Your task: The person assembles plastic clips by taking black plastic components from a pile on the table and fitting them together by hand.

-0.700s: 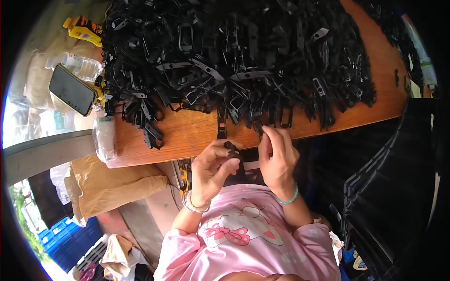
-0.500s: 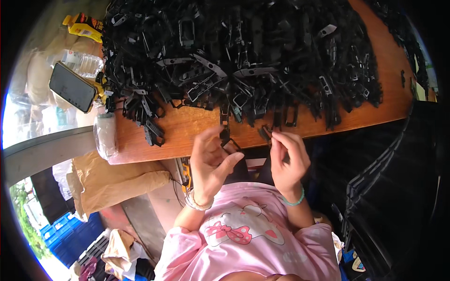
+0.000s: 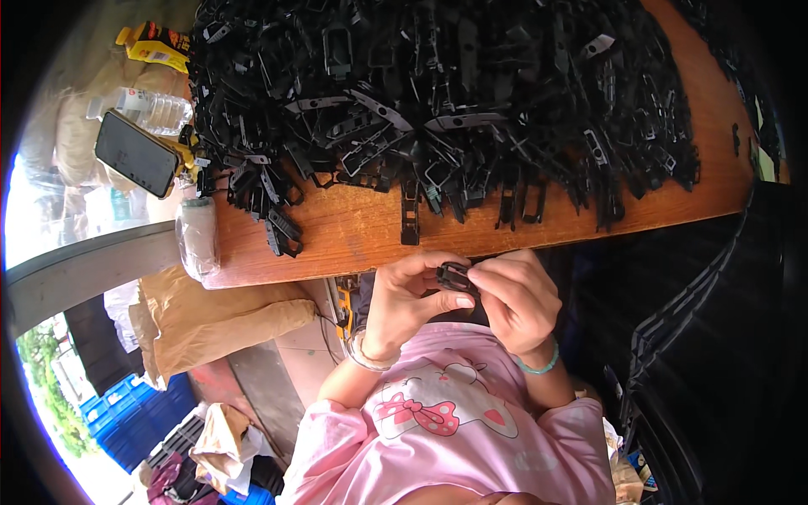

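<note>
Just off the table's near edge, a small black plastic frame-like part [image 3: 454,276] is gripped between the thumb and fingers of my left hand [image 3: 404,299]. My right hand [image 3: 519,301] comes in from the right, its thumb and fingers pinched against the right end of the same part. Whether a second small piece sits under those right fingertips is hidden. Beyond my hands, a large heap of black plastic parts [image 3: 421,109] covers much of the table. One long narrow black part [image 3: 410,210] lies close to the front edge, just past my left hand.
The brown wooden table [image 3: 345,244] ends just beyond my hands. At its left are a phone [image 3: 136,154] on a yellow holder, a plastic bottle [image 3: 156,111], a yellow packet [image 3: 158,46] and a clear wrapped roll [image 3: 198,240]. Brown paper [image 3: 210,324] and a blue crate [image 3: 139,421] lie lower left.
My hands have come together over the black part; they were apart, the right one pinching a small dark piece. The left fingers have closed in. The view has shifted slightly.
</note>
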